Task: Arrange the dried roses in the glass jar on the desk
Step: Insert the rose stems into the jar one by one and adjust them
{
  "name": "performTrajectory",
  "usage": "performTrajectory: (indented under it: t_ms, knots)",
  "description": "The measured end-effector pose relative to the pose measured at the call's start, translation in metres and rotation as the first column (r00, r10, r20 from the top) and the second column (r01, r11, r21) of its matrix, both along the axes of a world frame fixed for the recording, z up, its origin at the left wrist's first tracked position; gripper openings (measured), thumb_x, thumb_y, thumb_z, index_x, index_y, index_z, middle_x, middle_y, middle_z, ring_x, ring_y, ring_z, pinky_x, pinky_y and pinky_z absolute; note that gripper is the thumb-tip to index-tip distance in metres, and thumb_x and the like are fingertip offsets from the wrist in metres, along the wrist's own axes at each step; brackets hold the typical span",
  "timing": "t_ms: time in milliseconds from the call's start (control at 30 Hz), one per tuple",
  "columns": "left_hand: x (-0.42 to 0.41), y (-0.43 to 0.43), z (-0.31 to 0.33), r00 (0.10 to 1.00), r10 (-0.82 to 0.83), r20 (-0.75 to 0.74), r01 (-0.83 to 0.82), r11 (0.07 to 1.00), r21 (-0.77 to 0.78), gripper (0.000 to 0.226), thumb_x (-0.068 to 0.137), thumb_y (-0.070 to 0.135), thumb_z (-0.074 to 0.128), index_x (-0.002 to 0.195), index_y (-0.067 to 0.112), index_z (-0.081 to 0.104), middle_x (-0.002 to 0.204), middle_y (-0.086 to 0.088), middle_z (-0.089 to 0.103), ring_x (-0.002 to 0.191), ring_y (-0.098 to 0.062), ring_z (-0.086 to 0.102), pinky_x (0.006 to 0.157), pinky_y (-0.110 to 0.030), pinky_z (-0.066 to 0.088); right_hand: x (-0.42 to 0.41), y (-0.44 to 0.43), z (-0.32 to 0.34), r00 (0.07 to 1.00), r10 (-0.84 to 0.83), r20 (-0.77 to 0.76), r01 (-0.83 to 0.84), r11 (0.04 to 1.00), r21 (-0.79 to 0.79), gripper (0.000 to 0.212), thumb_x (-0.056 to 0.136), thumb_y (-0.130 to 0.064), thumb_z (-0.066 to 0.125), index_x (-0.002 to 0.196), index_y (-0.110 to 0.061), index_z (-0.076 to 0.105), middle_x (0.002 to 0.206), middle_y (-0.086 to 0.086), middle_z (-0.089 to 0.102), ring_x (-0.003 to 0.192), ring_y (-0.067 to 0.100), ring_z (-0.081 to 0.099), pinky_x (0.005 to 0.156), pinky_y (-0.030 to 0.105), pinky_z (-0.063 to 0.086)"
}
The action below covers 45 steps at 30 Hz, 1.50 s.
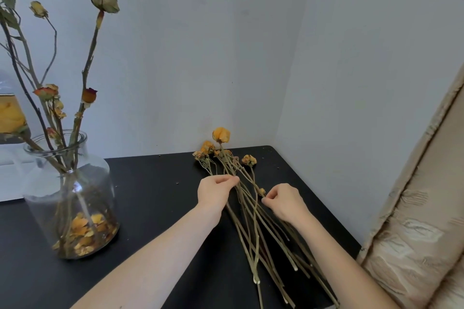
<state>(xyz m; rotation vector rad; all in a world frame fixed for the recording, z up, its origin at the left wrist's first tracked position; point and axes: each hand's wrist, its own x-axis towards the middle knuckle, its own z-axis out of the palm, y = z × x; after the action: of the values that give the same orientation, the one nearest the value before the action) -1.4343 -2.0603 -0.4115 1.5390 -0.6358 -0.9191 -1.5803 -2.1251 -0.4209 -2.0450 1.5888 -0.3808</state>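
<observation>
Left hand: my left hand [216, 193] is out over the middle of the worktop. The fingers are curled in, and thumb and fingertips pinch a couple of thin stems high on the bundle, just below the blooms.
Right hand: my right hand [285, 202] sits just to the right of it, fingers curled too, nipping one fine stem right beside a small bud [262, 192]. The two hands are near each other but not touching, with stems running between them.
Loose roses: the loose roses [252, 216] lie on the worktop in a fanned bundle. The heads are at the far end by the wall corner, and the cut ends spread toward me at the near edge, passing between my wrists and under the right one.
Top bloom: one orange-yellow bloom [221, 135] stands up above the others at the far end, beyond my left fingertips.
Glass jar: the glass jar [71, 198] stands upright on the left side of the worktop, well apart from both hands and the bundle.
Standing roses: the standing roses [88, 95] are in the jar already, their stems leaning out past the rim, the tallest head high up on the left.
Petals: dry orange petals [85, 231] are heaped in the bottom of the jar.
Worktop: the black worktop [155, 208] has a few crumbs scattered between the jar and my hands.
Right edge: a beige padded panel [414, 221] leans at the right, beside the worktop.
</observation>
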Motion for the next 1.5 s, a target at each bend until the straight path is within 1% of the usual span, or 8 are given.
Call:
performTrajectory:
  t_ms: [167,367,667,767,933,1200,1333,1500]
  knots:
    - [0.004,0.003,-0.005,1.000,0.006,-0.011,-0.006,0.999,0.039,0.016,0.081,0.022,0.070,0.095,0.016,0.072,0.109,-0.006,0.067,0.118,-0.034,0.051,0.102,-0.046,0.039,0.002,0.006,0.007,0.997,0.019,0.076,-0.012,0.996,-0.083,0.015,0.088,-0.030,0.060,0.100,-0.021,0.061,0.089,-0.003,0.063,0.081,0.009,0.061,0.075,0.028,0.052]
    - [0.002,0.002,-0.016,0.981,-0.015,0.193,-0.002,0.996,0.088,0.015,0.081,0.024,0.069,0.093,0.017,0.074,0.110,-0.001,0.067,0.109,-0.016,0.055,0.083,-0.027,0.039,0.011,0.019,0.015,0.973,0.223,0.055,-0.219,0.973,-0.071,0.023,0.081,-0.043,0.065,0.089,-0.022,0.067,0.071,-0.012,0.059,0.067,0.002,0.056,0.062,0.017,0.043]
    - [-0.001,0.004,-0.019,0.953,-0.158,0.259,0.132,0.985,0.116,0.016,0.084,0.022,0.066,0.096,0.014,0.074,0.108,-0.002,0.069,0.105,-0.015,0.058,0.083,-0.026,0.041,0.022,0.025,0.011,0.969,0.243,-0.051,-0.246,0.967,-0.071,0.015,0.079,-0.036,0.068,0.086,-0.024,0.061,0.071,-0.011,0.055,0.065,0.005,0.054,0.065,0.025,0.047]
    - [0.002,0.009,-0.022,0.885,-0.177,0.430,0.123,0.981,0.152,0.013,0.085,0.024,0.063,0.093,0.020,0.073,0.099,0.002,0.069,0.090,-0.011,0.059,0.077,-0.026,0.044,0.026,0.024,0.008,0.972,0.202,-0.120,-0.208,0.977,-0.042,0.010,0.082,-0.029,0.065,0.089,-0.021,0.065,0.085,-0.003,0.063,0.076,0.010,0.061,0.071,0.028,0.053]
    - [0.017,0.025,-0.030,0.683,-0.104,0.723,-0.155,0.946,0.283,0.023,0.082,0.042,0.063,0.088,0.025,0.050,0.081,0.008,0.053,0.075,-0.014,0.053,0.061,-0.027,0.038,0.028,0.024,0.006,0.988,0.145,-0.054,-0.146,0.989,-0.016,0.011,0.084,-0.026,0.062,0.086,-0.017,0.068,0.084,0.000,0.067,0.076,0.011,0.063,0.074,0.029,0.054]
    - [0.027,0.029,-0.029,0.713,-0.242,0.659,-0.066,0.911,0.406,0.022,0.083,0.040,0.063,0.079,0.019,0.069,0.076,0.003,0.065,0.071,-0.017,0.062,0.061,-0.027,0.044,0.023,0.026,0.025,0.980,0.153,0.131,-0.147,0.988,-0.053,0.009,0.086,-0.020,0.060,0.078,-0.024,0.062,0.073,-0.007,0.062,0.068,0.004,0.059,0.059,0.015,0.043]
    - [0.028,0.030,-0.027,0.760,-0.256,0.597,-0.027,0.906,0.423,0.020,0.082,0.036,0.064,0.084,0.016,0.068,0.083,0.001,0.065,0.076,-0.019,0.061,0.064,-0.028,0.045,0.021,0.024,0.031,0.961,0.134,0.241,-0.110,0.988,-0.112,0.008,0.086,-0.021,0.061,0.092,-0.020,0.065,0.075,-0.007,0.062,0.071,0.004,0.059,0.057,0.012,0.038]
    - [0.029,0.031,-0.024,0.860,-0.162,0.484,-0.029,0.932,0.362,0.032,0.079,0.031,0.065,0.060,0.008,0.055,0.062,-0.002,0.056,0.062,-0.019,0.057,0.060,-0.029,0.045,0.016,0.021,0.036,0.931,0.134,0.339,-0.078,0.982,-0.174,0.003,0.087,-0.023,0.059,0.087,-0.026,0.061,0.076,-0.005,0.063,0.073,0.007,0.058,0.059,0.016,0.040]
